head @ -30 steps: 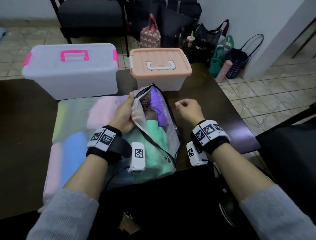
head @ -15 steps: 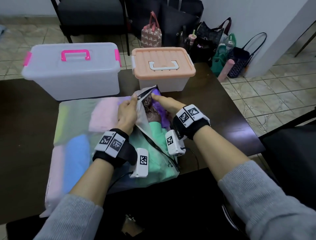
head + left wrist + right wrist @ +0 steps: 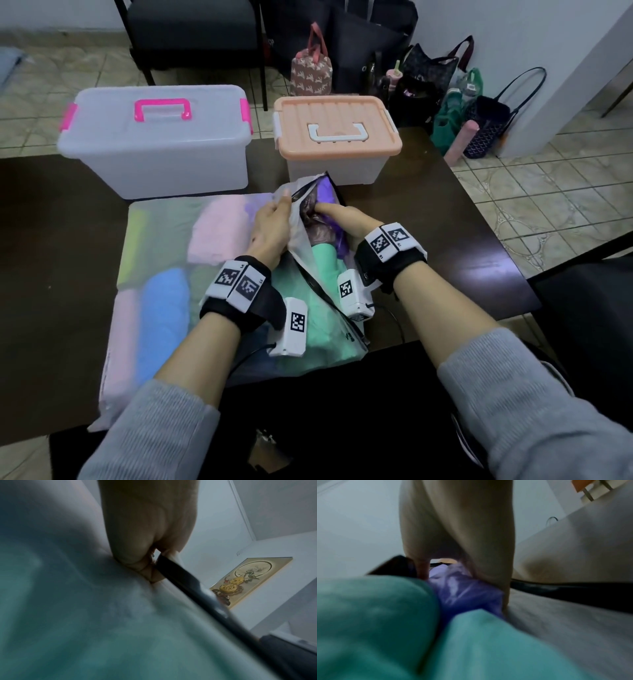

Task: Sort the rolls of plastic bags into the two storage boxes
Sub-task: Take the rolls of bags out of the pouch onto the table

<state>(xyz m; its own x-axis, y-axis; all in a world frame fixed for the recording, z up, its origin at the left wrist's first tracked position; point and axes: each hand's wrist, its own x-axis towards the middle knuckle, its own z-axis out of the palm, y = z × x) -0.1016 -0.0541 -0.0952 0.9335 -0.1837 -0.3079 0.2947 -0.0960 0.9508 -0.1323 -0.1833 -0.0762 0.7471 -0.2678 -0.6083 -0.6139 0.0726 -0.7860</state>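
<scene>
A big translucent zip pouch [image 3: 164, 246] lies on the dark table [image 3: 428, 219], packed with rolls of plastic bags: pink [image 3: 219, 233], blue [image 3: 164, 315], teal [image 3: 325, 263], purple [image 3: 325, 190]. My left hand [image 3: 282, 205] pinches the pouch's black-zipped flap [image 3: 188, 588] and holds it up. My right hand [image 3: 325, 212] is inside the opening, thumb and fingers on either side of the purple roll [image 3: 462, 588], beside the teal roll [image 3: 368, 608]. Behind the pouch stand a clear box with pink handle [image 3: 154, 144] and a peach-lidded box [image 3: 337, 130], both with lids on.
Several handbags [image 3: 455, 99] and a patterned lunch bag [image 3: 311, 73] sit on the tiled floor behind the table. A dark chair [image 3: 195, 31] stands at the back; another dark seat [image 3: 589, 308] is at the right. The table's right edge runs close to my right arm.
My right hand moved left from the bare table into the pouch's opening and onto the purple roll. The left hand keeps holding the flap up.
</scene>
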